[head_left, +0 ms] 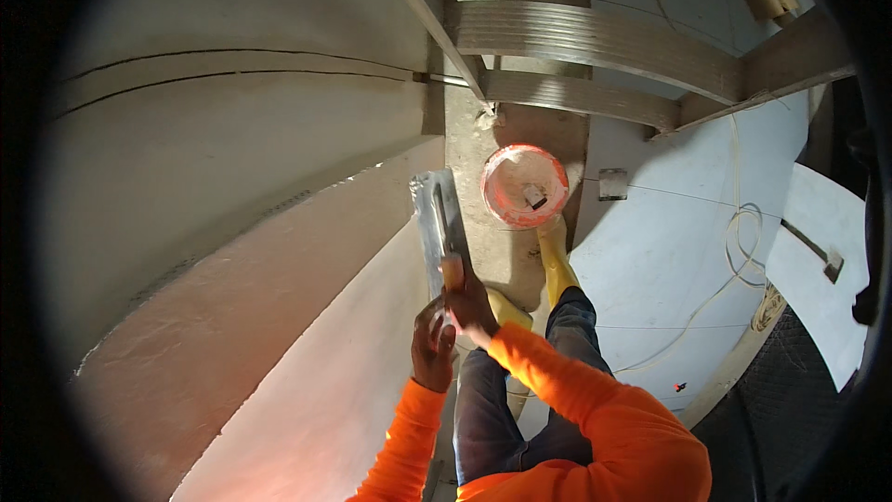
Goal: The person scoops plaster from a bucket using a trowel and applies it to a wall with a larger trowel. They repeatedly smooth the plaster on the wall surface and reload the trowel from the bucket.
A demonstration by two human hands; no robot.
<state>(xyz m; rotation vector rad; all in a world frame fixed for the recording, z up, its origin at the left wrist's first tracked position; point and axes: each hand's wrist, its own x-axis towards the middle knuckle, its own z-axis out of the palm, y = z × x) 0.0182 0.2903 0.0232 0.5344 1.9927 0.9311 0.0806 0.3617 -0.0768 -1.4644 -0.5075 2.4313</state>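
Note:
A long plastering trowel [437,214] with a grey metal blade and wooden handle stands out in front of my body, beside the wall on the left. My right hand [472,305] is closed round its handle. At the blade's near end, my left hand [432,346] has its fingers curled in against the trowel; part of that contact is hidden. Pale material sticks to the blade's far end. Ahead and to the right, an orange-rimmed bucket [524,146] stands on the floor. Whitish residue coats its inside, where a small dark-and-light object [535,197] lies.
A metal ladder [595,33] crosses the space ahead. The left wall carries a smooth plastered band [251,297] and two dark grooves. Light boards [669,260] cover the right side, with a loose pale cable [739,256], a flat square piece [612,184] and a scraper-like tool [830,265].

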